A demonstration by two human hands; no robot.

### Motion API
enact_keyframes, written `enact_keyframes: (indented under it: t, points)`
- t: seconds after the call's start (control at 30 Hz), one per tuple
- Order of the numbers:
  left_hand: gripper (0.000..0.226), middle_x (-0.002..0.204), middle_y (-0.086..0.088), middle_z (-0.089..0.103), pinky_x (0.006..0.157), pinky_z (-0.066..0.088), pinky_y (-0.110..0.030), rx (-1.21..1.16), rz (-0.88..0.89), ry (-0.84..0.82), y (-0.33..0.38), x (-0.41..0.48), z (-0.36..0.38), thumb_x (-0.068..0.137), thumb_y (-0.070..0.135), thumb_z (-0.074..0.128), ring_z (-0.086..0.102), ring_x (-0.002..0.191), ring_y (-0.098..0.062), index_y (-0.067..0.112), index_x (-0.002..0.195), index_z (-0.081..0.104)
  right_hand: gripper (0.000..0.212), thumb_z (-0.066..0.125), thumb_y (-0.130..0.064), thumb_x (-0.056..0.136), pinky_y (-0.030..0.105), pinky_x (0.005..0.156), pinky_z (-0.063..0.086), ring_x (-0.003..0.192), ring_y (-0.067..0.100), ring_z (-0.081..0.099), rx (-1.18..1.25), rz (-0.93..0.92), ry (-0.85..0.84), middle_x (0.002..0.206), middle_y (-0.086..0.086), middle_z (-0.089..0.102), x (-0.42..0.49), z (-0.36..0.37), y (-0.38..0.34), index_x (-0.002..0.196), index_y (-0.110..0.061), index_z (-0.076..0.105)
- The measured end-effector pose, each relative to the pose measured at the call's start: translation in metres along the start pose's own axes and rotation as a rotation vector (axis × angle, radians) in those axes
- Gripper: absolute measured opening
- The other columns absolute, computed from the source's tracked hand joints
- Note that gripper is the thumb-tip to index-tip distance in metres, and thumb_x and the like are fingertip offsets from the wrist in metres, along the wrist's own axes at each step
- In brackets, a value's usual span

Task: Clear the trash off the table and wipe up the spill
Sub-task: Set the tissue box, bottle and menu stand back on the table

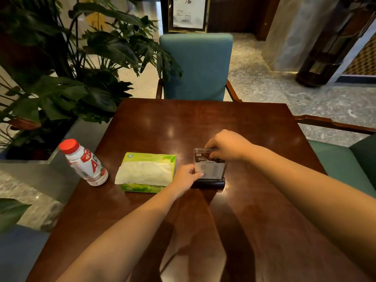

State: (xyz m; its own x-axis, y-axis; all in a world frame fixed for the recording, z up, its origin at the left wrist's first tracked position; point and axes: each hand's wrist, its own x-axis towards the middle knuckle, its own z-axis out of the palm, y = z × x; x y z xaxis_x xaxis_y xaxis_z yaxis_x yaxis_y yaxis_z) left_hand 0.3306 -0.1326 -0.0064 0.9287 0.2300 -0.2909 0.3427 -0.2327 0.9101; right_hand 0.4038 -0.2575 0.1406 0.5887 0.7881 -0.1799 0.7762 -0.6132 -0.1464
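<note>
A clear acrylic sign stand (209,166) with a black base stands upright near the middle of the dark wooden table (203,119). My left hand (186,178) grips its lower left edge. My right hand (225,146) pinches its top edge. A green tissue pack (146,171) with a white tissue sticking out lies just left of the stand. A white plastic bottle (85,162) with a red cap and red lettering stands at the table's left edge. I cannot make out any spill on the glossy tabletop.
A teal chair (196,66) faces me at the far side, and another teal seat (341,159) is at the right. A big leafy plant (81,78) in a planter crowds the table's left side.
</note>
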Motion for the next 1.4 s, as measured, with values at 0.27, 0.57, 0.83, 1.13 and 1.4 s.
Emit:
enact_keyframes:
  t: [0.27,0.57,0.83,1.13,1.4]
  points:
    - [0.036,0.123,-0.005,0.064,0.097,0.045,-0.027,0.012,0.000,-0.075,-0.012,-0.026,-0.016,0.086,0.014,0.062,0.058,0.115,-0.018,0.009,0.122,0.060,0.026,0.061,-0.019,0.085,0.024,0.066,0.039,0.082,0.016,0.057,-0.020,0.036,-0.025,0.103,0.004,0.072,-0.009,-0.005,-0.039,0.109,-0.017,0.069]
    - [0.035,0.121,-0.005,0.064,0.088,0.045,-0.020,-0.032,0.005,-0.137,-0.045,-0.103,-0.092,0.087,0.010,0.062,0.059,0.106,-0.011,0.008,0.121,0.060,0.024,0.063,-0.018,0.081,0.027,0.070,0.048,0.078,0.014,0.059,-0.027,-0.026,-0.100,0.097,0.002,0.073,-0.002,-0.011,-0.145,0.104,-0.019,0.072]
    - [0.032,0.118,-0.009,0.066,0.081,0.046,-0.012,0.018,0.024,0.056,-0.104,-0.144,-0.229,0.084,0.007,0.063,0.060,0.102,-0.011,0.004,0.117,0.063,0.023,0.061,-0.018,0.081,0.030,0.071,0.044,0.090,0.030,0.063,-0.045,-0.183,-0.028,0.095,0.011,0.073,0.053,0.013,-0.269,0.101,-0.014,0.072]
    - [0.027,0.112,-0.010,0.067,0.064,0.046,-0.001,0.072,-0.013,0.149,-0.138,-0.152,-0.286,0.085,0.007,0.063,0.060,0.095,-0.011,0.000,0.111,0.065,0.025,0.058,-0.022,0.085,0.026,0.067,0.036,0.099,0.030,0.061,-0.031,-0.144,0.037,0.105,0.012,0.070,0.088,0.036,-0.329,0.107,-0.017,0.070]
    - [0.027,0.110,-0.008,0.067,0.076,0.046,-0.012,0.033,0.002,0.070,-0.139,-0.154,-0.294,0.086,0.005,0.061,0.062,0.104,-0.018,0.003,0.113,0.064,0.028,0.062,-0.025,0.085,0.034,0.079,0.051,0.098,0.028,0.062,0.104,-0.040,0.025,0.108,0.010,0.070,0.090,0.052,-0.332,0.110,-0.014,0.068]
